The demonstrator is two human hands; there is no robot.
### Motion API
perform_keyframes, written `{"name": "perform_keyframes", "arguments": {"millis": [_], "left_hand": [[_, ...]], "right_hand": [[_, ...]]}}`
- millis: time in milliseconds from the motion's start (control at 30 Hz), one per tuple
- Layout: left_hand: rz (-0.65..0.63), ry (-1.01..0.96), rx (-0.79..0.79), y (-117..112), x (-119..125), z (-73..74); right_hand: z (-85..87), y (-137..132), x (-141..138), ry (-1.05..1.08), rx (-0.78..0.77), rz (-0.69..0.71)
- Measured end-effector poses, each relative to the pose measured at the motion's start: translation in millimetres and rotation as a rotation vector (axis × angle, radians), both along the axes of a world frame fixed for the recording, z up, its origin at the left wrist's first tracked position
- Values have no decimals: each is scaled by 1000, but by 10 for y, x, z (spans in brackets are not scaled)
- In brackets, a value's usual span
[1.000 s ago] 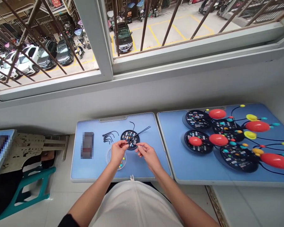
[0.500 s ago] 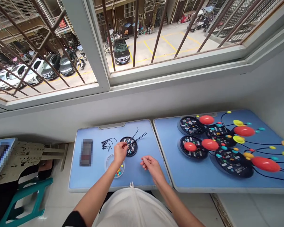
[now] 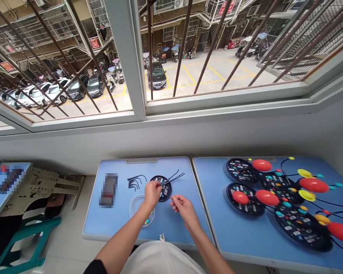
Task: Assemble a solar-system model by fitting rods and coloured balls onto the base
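Observation:
My left hand [image 3: 153, 194] is closed in a pinch on a few thin black rods [image 3: 174, 178], whose far ends point up and right. Under the rods lies a round black base [image 3: 165, 193] with small coloured print, partly hidden by my left hand. My right hand [image 3: 185, 210] hovers just right of the base, thumb and fingers pressed together; whatever is between them is too small to tell. Below my left forearm stands a clear round tub [image 3: 133, 211] with small coloured beads [image 3: 148, 220] in it. Several bent black rods [image 3: 134, 180] lie left of the base.
A blurred dark object [image 3: 108, 190] lies on the left of the blue table [image 3: 118, 224]. On the adjoining right table [image 3: 220, 224] stand several black bases with red balloon-like bodies [image 3: 267, 198] and coloured-tipped rods. A barred window is ahead; a person sits at far left.
The view has tilted up and shifted, so the tables appear lower. My right hand has come closer to my left hand. My left hand keeps its pinch on the black rods.

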State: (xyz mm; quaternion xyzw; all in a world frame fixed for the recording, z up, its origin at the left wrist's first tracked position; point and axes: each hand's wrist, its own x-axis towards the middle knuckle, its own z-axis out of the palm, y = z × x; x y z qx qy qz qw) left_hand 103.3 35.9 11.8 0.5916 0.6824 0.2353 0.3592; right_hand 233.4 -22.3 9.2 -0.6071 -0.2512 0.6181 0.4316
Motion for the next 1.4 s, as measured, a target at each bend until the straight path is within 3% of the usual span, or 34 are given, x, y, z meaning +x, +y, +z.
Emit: {"name": "perform_keyframes", "arguments": {"millis": [467, 867, 1400], "left_hand": [[76, -183, 4, -35, -18, -49], [41, -192, 51, -59, -47, -161], [56, -227, 75, -120, -66, -224]], "right_hand": [[-139, 555, -284, 5, 27, -11], [-132, 584, -290, -51, 61, 5], [-181, 608, -222, 30, -3, 100]]}}
